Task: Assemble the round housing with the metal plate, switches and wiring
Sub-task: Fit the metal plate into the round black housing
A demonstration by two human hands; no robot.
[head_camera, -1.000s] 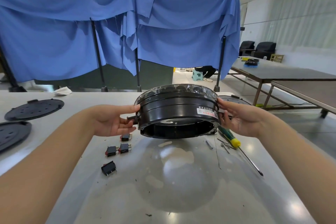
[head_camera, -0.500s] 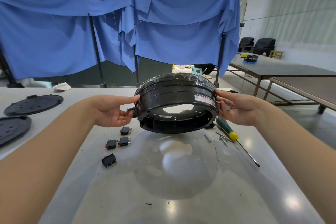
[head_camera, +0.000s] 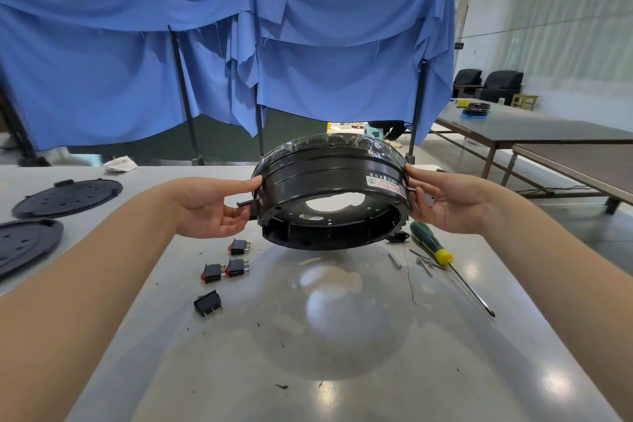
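Head view: round housing point(head_camera: 329, 181) gripped between both hands.

Both hands point(head_camera: 445, 204) outstretched, fingers curled.

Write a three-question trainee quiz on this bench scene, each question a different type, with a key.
1. True or false: the round housing rests flat on the table.
2. Multiple choice: how many rocker switches lie loose on the table? A two, B four, C six.
3. Fill in: the screwdriver lies below the ____ hand.

Key:
1. False: the left hand and right hand hold it tilted above the table.
2. B.
3. Right.
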